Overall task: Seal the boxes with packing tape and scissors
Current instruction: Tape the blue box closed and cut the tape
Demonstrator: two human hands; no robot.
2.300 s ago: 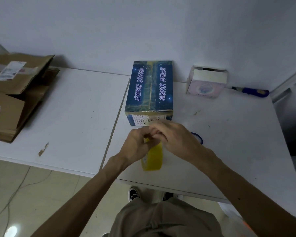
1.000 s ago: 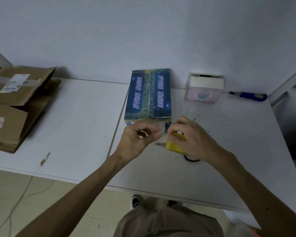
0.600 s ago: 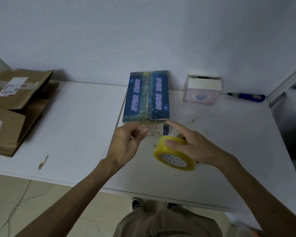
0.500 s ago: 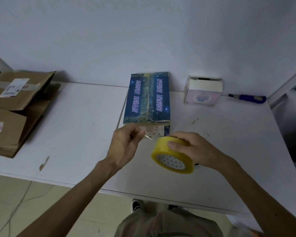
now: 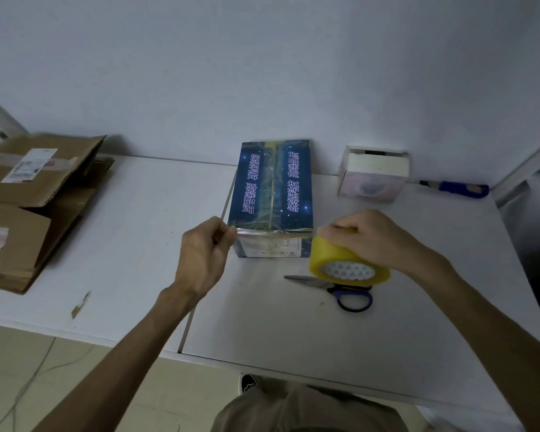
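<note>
A blue printed box (image 5: 273, 188) lies on the white table (image 5: 144, 244), its long side pointing at the wall, with tape running along its top seam. My right hand (image 5: 368, 238) grips a yellow roll of packing tape (image 5: 346, 266) at the box's near right corner. A clear strip of tape (image 5: 272, 233) stretches from the roll across the box's near top edge to my left hand (image 5: 205, 254), which pinches its free end at the near left corner. Blue-handled scissors (image 5: 340, 289) lie on the table just under the roll.
Brown cardboard boxes (image 5: 22, 207) are stacked at the table's left end. A small white and pink box (image 5: 373, 174) stands at the back right, with a blue-handled tool (image 5: 455, 188) beside it against the wall. A seam between two tabletops (image 5: 206, 275) runs toward me.
My hands have drawn apart: the left carried the tape end to the box's left corner, the right took the roll to the right corner. The scissors, hidden before, now show.
</note>
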